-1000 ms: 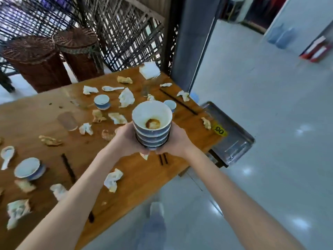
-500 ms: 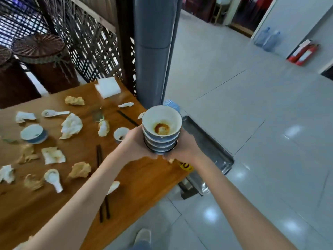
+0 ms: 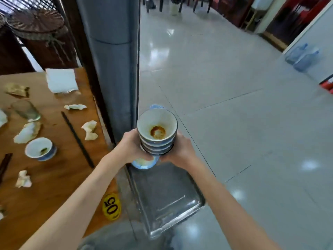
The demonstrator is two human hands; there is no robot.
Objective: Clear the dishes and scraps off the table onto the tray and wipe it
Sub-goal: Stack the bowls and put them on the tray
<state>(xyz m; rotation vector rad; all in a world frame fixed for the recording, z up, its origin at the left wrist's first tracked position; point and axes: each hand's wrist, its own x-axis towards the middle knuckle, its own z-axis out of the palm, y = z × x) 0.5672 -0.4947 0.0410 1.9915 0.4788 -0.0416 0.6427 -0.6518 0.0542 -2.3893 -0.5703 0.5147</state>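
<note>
A stack of blue-and-white bowls (image 3: 156,134), the top one smeared with brown sauce, hangs above the far end of the metal tray (image 3: 167,201). My left hand (image 3: 130,148) and my right hand (image 3: 180,150) grip the stack from both sides. Under it a small blue cup (image 3: 144,162) lies on the tray. On the wooden table (image 3: 54,177) to the left lie a small cup (image 3: 40,149), a drinking glass (image 3: 25,110), black chopsticks (image 3: 77,139) and several crumpled napkins (image 3: 90,130).
A grey pillar (image 3: 111,69) stands right behind the table's corner, close to the bowls. A yellow number tag (image 3: 111,206) marks the table edge. A folded white cloth (image 3: 61,80) lies at the table's far corner. Water jugs (image 3: 301,56) stand far right on the tiled floor.
Both hands have carried the bowl stack rightward, off the table and over the tray. The view has swung right with them, so less of the table shows.
</note>
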